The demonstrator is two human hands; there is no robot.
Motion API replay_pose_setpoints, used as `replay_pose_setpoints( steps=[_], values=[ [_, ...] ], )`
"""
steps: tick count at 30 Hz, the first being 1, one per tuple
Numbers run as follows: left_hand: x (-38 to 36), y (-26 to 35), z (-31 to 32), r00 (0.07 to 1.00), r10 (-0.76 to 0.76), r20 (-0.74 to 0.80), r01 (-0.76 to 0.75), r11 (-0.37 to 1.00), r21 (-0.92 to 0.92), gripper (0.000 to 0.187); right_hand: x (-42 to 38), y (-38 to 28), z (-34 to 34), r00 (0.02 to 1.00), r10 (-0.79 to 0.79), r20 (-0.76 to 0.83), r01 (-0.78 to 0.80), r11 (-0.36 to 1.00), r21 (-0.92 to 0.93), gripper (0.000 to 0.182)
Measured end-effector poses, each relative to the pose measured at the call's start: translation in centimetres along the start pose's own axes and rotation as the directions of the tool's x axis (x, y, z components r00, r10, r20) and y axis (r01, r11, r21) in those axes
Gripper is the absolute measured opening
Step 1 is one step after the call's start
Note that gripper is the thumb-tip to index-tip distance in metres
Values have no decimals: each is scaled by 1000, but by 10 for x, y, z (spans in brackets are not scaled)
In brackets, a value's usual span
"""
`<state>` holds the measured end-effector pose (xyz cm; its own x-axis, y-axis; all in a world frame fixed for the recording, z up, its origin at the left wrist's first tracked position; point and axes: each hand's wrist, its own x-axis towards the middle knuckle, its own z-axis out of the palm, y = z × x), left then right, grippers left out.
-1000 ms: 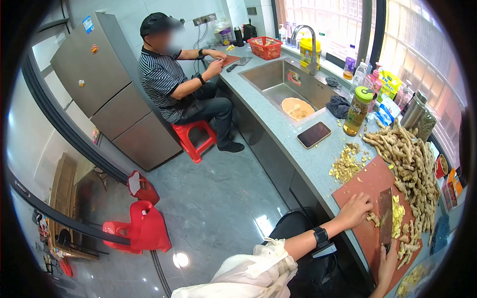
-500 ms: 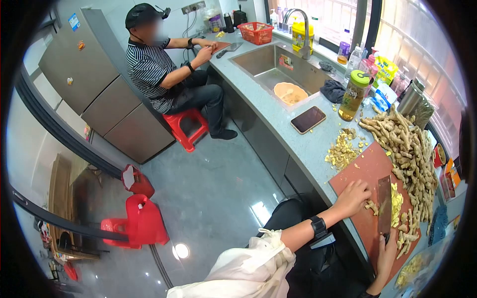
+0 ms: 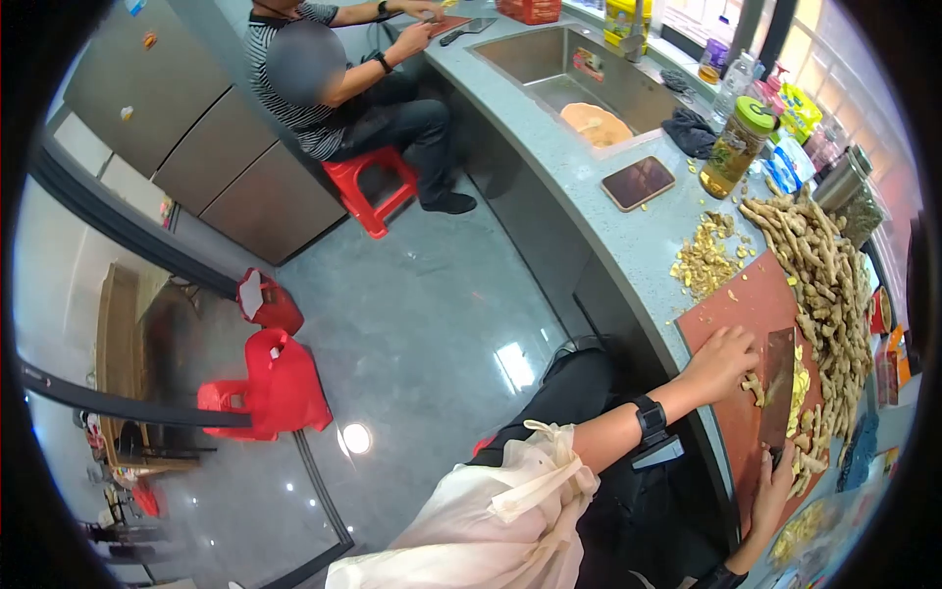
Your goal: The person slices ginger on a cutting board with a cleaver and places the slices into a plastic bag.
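My right hand (image 3: 772, 486) grips the handle of a cleaver (image 3: 777, 388), whose broad blade lies over a reddish-brown cutting board (image 3: 721, 319). To the left of the blade, my left hand (image 3: 724, 361) rests on the board with curled fingers. A small piece of ginger (image 3: 754, 389) shows at its fingertips, partly hidden by them. Sliced yellow ginger (image 3: 800, 383) lies along the blade's other side. Small ginger pieces (image 3: 811, 442) sit close to my right hand. A big heap of whole ginger roots (image 3: 829, 294) borders the board on the right.
Ginger scraps (image 3: 706, 257), a phone (image 3: 638, 184) and a green-lidded bottle (image 3: 736, 147) stand or lie on the counter. Beyond is a sink (image 3: 535, 74) holding an orange bowl (image 3: 596, 125). A co-worker (image 3: 334, 118) sits on a red stool (image 3: 371, 191), hands at another board.
The view has shifted, so the counter sits higher and further right. Both my hands keep about the same places around the cleaver and ginger.
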<state>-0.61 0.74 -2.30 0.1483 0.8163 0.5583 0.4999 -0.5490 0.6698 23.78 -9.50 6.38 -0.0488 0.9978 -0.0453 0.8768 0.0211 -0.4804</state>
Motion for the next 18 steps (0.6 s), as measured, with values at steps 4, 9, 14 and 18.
replay_pose_setpoints(
  steps=[4,9,14,18],
  values=[
    [1,-2,0,997,31,-75,-33,999,-25,13,-6,0,5,991,-75,-114,62,992,-113,41],
    [3,3,-5,999,34,-4,-34,995,89,9,-2,-25,-16,1000,12,-16,-13,998,-63,31],
    [5,9,-14,999,15,40,-17,999,52,8,3,-18,-24,997,69,-19,-70,995,-66,27],
    [5,13,-15,998,-8,63,2,995,102,11,-1,-14,-26,999,35,5,-34,999,-28,27]
  ],
)
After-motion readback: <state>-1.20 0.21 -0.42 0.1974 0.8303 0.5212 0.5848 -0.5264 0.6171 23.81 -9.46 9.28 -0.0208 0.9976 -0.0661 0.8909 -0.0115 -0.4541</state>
